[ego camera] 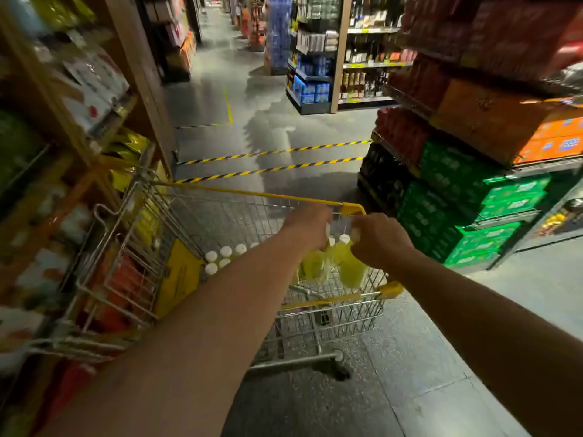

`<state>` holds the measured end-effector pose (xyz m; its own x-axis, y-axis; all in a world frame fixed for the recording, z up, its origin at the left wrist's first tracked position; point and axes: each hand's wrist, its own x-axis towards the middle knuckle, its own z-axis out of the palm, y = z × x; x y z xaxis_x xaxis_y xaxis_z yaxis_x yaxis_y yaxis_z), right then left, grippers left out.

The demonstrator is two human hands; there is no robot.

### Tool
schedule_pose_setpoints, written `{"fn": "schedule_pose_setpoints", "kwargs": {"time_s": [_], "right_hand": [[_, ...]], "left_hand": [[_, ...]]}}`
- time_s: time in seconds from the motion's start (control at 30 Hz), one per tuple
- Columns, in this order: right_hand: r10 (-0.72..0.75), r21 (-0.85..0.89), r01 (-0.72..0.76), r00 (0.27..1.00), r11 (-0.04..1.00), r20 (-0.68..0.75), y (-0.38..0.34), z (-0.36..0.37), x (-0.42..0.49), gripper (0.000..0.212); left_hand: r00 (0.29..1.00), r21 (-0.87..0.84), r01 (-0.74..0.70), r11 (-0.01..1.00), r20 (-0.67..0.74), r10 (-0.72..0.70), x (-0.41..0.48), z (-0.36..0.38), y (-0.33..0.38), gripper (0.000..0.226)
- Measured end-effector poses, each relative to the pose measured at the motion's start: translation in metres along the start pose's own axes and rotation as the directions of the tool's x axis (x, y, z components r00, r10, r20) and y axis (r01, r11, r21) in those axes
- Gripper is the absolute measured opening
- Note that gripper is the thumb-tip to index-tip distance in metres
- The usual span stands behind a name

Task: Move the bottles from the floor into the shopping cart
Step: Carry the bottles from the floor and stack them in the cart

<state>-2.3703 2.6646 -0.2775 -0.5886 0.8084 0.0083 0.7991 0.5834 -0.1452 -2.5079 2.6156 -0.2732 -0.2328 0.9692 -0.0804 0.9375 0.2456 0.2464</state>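
Head view: white-capped, yellow-green bottles [351, 268]

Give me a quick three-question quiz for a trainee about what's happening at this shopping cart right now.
1. True or false: the left hand and the right hand both hold the pack of bottles over the cart.
2. The other bottles already standing in the cart have caps that are: A red, B white, C black.
3. Fill in: the trim along the cart's top rim is ___.
Key: 1 true; 2 B; 3 yellow.
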Motion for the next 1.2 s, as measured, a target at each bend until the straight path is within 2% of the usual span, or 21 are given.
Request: {"fn": "schedule_pose_setpoints", "kwargs": {"time_s": [0.17, 0.3, 0.47, 0.63, 0.8, 0.9, 1.03, 1.2], "right_hand": [[0.016, -0.019, -0.015, 0.997, 1.0, 0.073, 0.024, 0.028, 0.069, 0.022], [-0.008, -0.011, 0.009, 0.989, 1.0, 0.146, 0.052, 0.052, 0.127, 0.029], [-0.063, -0.003, 0.065, 0.969, 0.998, 0.238, 0.087, 0.09, 0.184, 0.03], [-0.097, -0.035, 0.115, 0.939, 0.993, 0.33, 0.11, 0.128, 0.217, 0.031], [-0.119, -0.061, 0.151, 0.924, 0.987, 0.364, 0.12, 0.17, 0.241, 0.024], [-0.099, -0.106, 0.151, 0.917, 0.983, 0.387, 0.124, 0.192, 0.249, 0.027], [-0.066, -0.138, 0.139, 0.897, 0.981, 0.436, 0.135, 0.21, 0.257, 0.027], [-0.098, -0.199, 0.211, 0.881, 0.957, 0.463, 0.138, 0.229, 0.267, 0.027]], "left_hand": [[0.998, -0.01, -0.018, 1.0, 0.058, 0.018, 0.072, 0.024, -0.008, 0.053], [0.996, -0.034, 0.015, 0.999, 0.093, -0.011, 0.13, 0.05, -0.009, 0.05], [0.988, -0.069, 0.087, 0.994, 0.135, -0.077, 0.188, 0.091, -0.012, 0.033], [0.977, -0.109, 0.138, 0.984, 0.177, -0.118, 0.223, 0.132, -0.018, 0.027], [0.972, -0.119, 0.121, 0.986, 0.214, -0.094, 0.252, 0.177, -0.029, 0.025], [0.979, -0.148, 0.081, 0.986, 0.196, -0.051, 0.266, 0.201, -0.03, 0.031], [0.975, -0.179, 0.027, 0.983, 0.222, 0.013, 0.274, 0.231, -0.035, 0.026], [0.976, -0.135, -0.03, 0.99, 0.212, 0.058, 0.282, 0.256, -0.041, 0.03]]}}
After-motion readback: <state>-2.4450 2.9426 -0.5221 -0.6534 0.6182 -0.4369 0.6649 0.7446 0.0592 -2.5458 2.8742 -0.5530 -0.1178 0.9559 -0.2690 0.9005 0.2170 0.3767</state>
